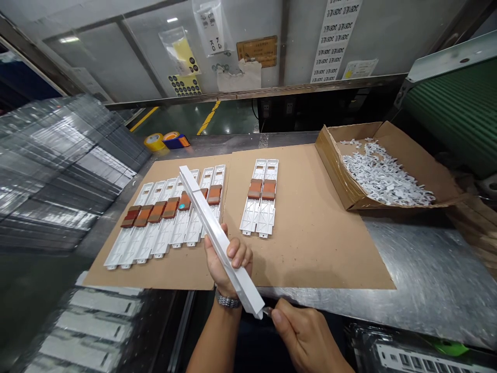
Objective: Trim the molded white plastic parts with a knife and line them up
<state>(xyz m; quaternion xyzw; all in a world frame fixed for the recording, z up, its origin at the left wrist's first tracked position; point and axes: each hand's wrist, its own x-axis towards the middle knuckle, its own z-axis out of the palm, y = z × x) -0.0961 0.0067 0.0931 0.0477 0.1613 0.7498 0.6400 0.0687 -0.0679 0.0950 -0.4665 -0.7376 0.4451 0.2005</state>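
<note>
Stack at far left: a pile of clear plastic trays [58, 171] lies beside the table, and a stack of white parts in trays [89, 321] is lower, near the bottom edge of view.

Tape: two rolls of tape [165, 141] stand together behind the left cardboard sheet.

Left cardboard sheet: seven white plastic pieces with brown pads [171, 217] lie side by side on this cardboard sheet [186, 272].

Left hand: the left hand [227, 261], with a metal wristwatch [228, 299], is above the sheet. Its fingers [236, 254] are closed around a long white plastic strip [219, 241], which is tilted and crosses over the seven pieces without touching them, as far as can be seen.

Right hand: the right hand [306, 336] is at the strip's lower end. Its fingers [281, 318] are closed on a small metal tool [267, 311], mostly hidden, just beside the strip.

Right cardboard sheet: two more white pieces [258, 197] lie on the second sheet [318, 243].

Box: an open cardboard box [336, 168] holds many small white plastic scraps [382, 173].
</note>
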